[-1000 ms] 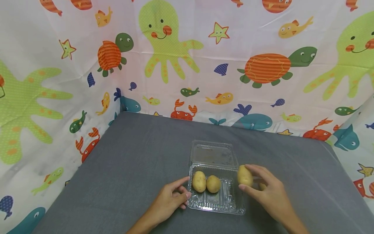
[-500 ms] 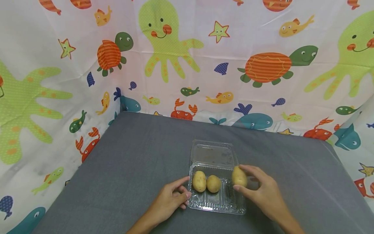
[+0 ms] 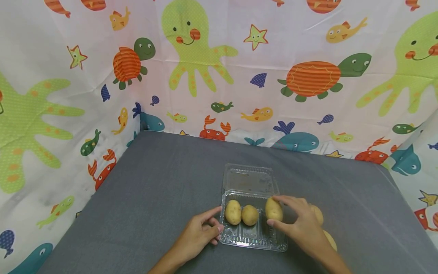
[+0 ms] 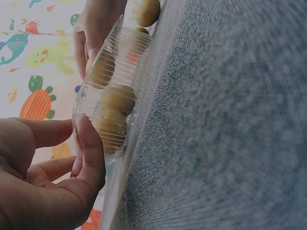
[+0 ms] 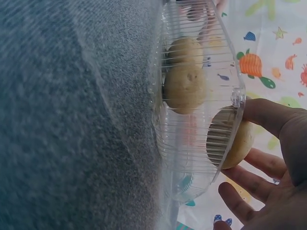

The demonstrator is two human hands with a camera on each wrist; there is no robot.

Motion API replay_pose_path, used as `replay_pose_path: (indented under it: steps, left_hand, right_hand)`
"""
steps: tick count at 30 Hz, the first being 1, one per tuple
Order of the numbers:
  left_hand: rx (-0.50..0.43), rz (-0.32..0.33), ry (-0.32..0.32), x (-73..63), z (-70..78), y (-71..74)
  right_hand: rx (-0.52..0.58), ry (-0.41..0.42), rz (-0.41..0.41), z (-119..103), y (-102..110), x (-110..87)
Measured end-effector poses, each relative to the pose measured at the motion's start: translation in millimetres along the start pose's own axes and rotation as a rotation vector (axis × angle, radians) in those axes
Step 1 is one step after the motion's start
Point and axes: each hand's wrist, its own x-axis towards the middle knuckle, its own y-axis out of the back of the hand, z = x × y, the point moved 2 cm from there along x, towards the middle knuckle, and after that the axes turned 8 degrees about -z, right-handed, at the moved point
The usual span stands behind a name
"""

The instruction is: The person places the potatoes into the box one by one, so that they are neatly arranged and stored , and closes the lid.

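Note:
A clear plastic clamshell container (image 3: 248,242) lies with its hinged lid (image 3: 248,180) folded back on the far side. Two potatoes, a longer one (image 3: 233,212) and a rounder one (image 3: 250,215), sit side by side in its left half. My left hand (image 3: 198,232) holds the container's left rim between thumb and fingers, as the left wrist view shows at the rim (image 4: 76,112). Between thumb and fingertips, my right hand (image 3: 304,224) grips a third potato (image 3: 274,209) over the right part of the tray. In the right wrist view this potato (image 5: 242,146) is partly behind the ribbed wall.
Beside my right hand, partly hidden by it, lie two more potatoes, one farther (image 3: 317,214) and one nearer (image 3: 330,240). A grey cloth (image 3: 164,182) covers the table. A curtain printed with sea animals (image 3: 239,49) hangs behind and at the sides.
My right hand has moved left, carrying its potato from beside the container's right edge to over the tray. The left hand and the container have stayed in place.

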Motion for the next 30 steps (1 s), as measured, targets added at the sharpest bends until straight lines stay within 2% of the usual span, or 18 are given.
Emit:
replay_pose_path:
  steps: [9, 30]
  left_hand:
    - [0.011, -0.006, -0.007, -0.1, 0.6, 0.0]
    - [0.004, -0.001, 0.003, -0.1, 1.5, 0.5]
  right_hand:
    - [-0.027, 0.0, -0.009, -2, -5, -0.7]
    - [-0.086, -0.096, -0.075, -2, -19, 0.7]
